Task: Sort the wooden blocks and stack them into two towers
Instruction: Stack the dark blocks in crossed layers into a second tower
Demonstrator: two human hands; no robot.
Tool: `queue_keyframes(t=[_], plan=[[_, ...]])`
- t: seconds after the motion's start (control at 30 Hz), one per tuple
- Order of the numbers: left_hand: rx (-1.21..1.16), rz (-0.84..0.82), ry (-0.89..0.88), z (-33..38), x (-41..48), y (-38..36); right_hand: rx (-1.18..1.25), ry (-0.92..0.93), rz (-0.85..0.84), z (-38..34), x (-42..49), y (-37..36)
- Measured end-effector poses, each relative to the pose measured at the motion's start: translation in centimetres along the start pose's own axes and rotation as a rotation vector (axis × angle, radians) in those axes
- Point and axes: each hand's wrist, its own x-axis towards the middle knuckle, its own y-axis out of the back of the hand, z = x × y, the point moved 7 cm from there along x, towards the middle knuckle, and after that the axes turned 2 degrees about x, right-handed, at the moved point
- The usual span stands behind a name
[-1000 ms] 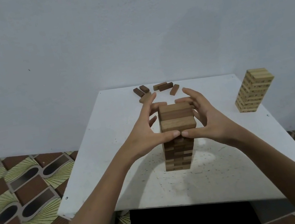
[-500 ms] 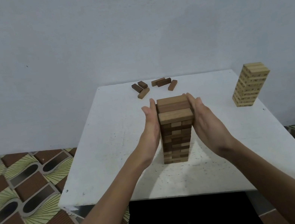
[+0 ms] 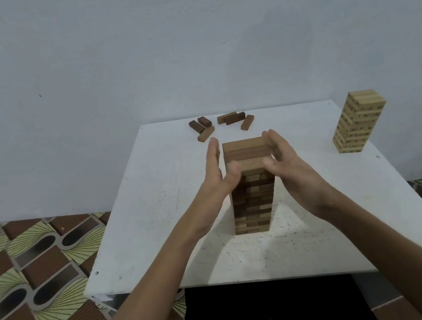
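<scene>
STEP: squaring the top of the tall dark-brown wooden block tower (image 3: 251, 197), mid white square surface (image 3: 157, 211) | LEFT hand (image 3: 216, 170): fingers (image 3: 213, 153) straight, pressed together, beside left face | RIGHT hand (image 3: 285, 158): fingers (image 3: 275, 140) loosely bent at right face | CONTACT: blurred, cannot tell | ADVICE: press both sides evenly and lightly.

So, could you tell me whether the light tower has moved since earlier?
No; the light tower stands at the same spot by the table's right edge.

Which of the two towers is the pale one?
The pale tower at the table's far right edge, untouched; the brown tower stands between left hand and right hand.
</scene>
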Motion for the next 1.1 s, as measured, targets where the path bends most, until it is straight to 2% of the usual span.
queue_keyframes(t=[0.2,0.43,1.1], plan=[[0.067,-0.004,-0.083,0.4,0.8,1.7,-0.198,0.059,-0.123,-1.6,0.5,1.2],[0.092,-0.012,-0.085,0.3,1.6,2.1,-0.272,0.062,-0.133,-2.0,1.3,1.4],[0.059,0.050,-0.089,0.5,1.5,2.2,-0.169,0.052,-0.106,-1.8,1.4,1.3]])
